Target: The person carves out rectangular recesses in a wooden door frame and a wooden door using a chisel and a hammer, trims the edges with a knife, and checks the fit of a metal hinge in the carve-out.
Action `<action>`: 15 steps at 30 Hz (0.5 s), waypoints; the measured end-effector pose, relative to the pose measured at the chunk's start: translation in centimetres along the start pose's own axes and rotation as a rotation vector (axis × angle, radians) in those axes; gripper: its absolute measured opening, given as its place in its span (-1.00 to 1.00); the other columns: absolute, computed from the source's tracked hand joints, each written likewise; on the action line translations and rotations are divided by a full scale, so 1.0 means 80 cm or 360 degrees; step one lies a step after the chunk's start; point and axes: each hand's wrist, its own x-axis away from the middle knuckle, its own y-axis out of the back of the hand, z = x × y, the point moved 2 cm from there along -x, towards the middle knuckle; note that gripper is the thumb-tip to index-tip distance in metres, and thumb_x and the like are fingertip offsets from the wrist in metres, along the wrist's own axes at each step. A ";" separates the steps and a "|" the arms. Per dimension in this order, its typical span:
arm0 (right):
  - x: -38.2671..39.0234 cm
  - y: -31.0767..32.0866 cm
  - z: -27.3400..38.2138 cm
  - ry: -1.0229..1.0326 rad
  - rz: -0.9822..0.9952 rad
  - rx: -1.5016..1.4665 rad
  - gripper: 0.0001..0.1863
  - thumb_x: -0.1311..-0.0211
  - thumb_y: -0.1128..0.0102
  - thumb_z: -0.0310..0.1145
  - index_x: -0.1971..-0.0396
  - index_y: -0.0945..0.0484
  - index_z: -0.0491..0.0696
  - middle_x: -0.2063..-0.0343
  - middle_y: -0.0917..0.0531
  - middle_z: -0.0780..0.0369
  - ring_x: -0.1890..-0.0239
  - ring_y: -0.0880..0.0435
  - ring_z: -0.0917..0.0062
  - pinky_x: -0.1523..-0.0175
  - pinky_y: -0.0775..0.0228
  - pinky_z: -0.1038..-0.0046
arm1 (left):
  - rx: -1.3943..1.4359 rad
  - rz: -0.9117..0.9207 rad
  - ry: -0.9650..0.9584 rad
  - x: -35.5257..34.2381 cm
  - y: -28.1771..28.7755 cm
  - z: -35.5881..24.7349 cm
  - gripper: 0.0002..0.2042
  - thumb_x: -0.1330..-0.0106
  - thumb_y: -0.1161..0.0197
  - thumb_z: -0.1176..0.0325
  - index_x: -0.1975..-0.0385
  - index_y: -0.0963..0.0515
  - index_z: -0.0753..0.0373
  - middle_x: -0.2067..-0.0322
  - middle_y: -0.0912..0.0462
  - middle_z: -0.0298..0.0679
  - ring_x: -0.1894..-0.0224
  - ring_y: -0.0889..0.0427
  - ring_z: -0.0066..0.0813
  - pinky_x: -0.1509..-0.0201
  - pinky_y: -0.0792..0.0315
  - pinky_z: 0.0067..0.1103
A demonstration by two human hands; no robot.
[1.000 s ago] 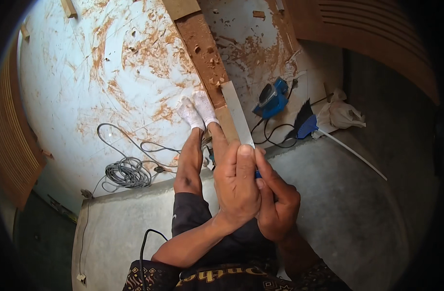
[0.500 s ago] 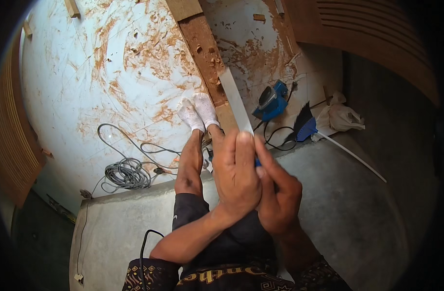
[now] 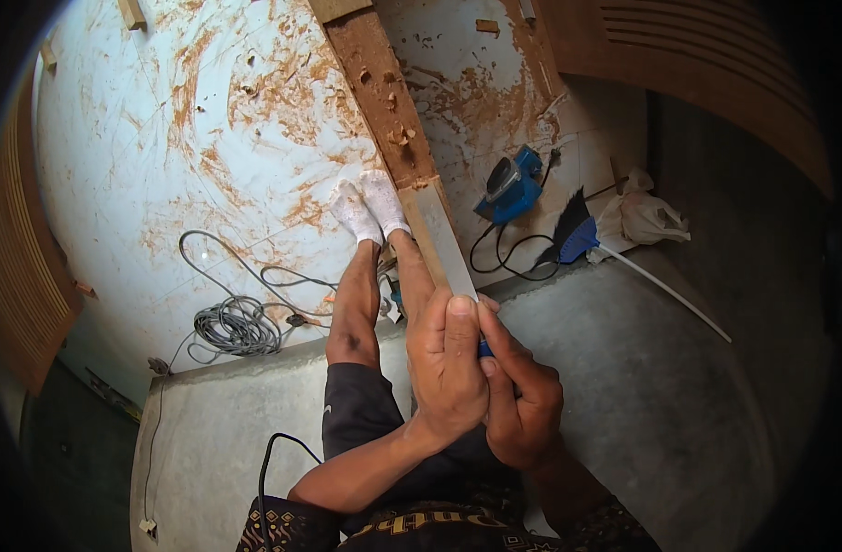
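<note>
A long, flat metal blade [image 3: 449, 248] with a blue handle [image 3: 484, 349] points away from me along a wooden plank. I cannot tell exactly which tool it is. My left hand [image 3: 450, 368] is closed at the near end of the blade, its thumb lying along the metal. Wrapped round the handle is my right hand [image 3: 524, 400], pressed against the left one; most of the handle is hidden. Beneath the blade, the long plank [image 3: 380, 92] has holes cut in it and wood shavings on top. My socked feet [image 3: 370, 207] are beside its left edge.
To the right of the plank lie a blue power tool [image 3: 513, 189] with a black cord, a blue brush with a white handle [image 3: 577, 241] and a white plastic bag [image 3: 649, 216]. A coiled grey cable [image 3: 237, 327] is at the left. Sawdust covers the white floor [image 3: 117, 184].
Both hands have drawn back toward my body with the blade. Its far tip has come nearer along the plank, and more of the holed surface shows.
</note>
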 end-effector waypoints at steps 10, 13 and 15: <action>-0.001 0.002 0.003 0.0102 -0.0011 0.0096 -0.48 -0.44 -0.07 -0.61 -0.38 -0.46 -0.27 -0.27 -0.60 -0.15 -0.31 -0.64 0.05 -0.32 -0.52 0.22 | -0.0093 0.0002 -0.0023 0.004 0.003 -0.003 -0.61 -0.73 0.14 0.17 0.12 -0.55 0.35 0.32 -0.61 -0.33 0.31 -0.51 -0.68 0.20 -0.43 -0.67; -0.002 0.004 0.005 0.0033 0.0006 0.0066 -0.49 -0.45 -0.05 -0.61 -0.38 -0.45 -0.28 -0.29 -0.58 -0.15 -0.35 -0.60 0.05 -0.36 -0.49 0.22 | -0.0047 0.0020 -0.0019 0.001 -0.001 -0.014 -0.61 -0.74 0.15 0.18 0.12 -0.55 0.36 0.32 -0.60 -0.34 0.32 -0.49 -0.69 0.21 -0.41 -0.67; -0.003 0.003 0.006 -0.0006 0.0023 0.0044 -0.49 -0.46 -0.05 -0.61 -0.39 -0.44 -0.29 -0.30 -0.57 -0.15 -0.37 -0.59 0.06 -0.38 -0.47 0.22 | -0.0030 0.0007 -0.0024 -0.001 -0.003 -0.016 -0.61 -0.74 0.15 0.18 0.12 -0.55 0.36 0.32 -0.60 -0.34 0.32 -0.49 -0.69 0.22 -0.41 -0.67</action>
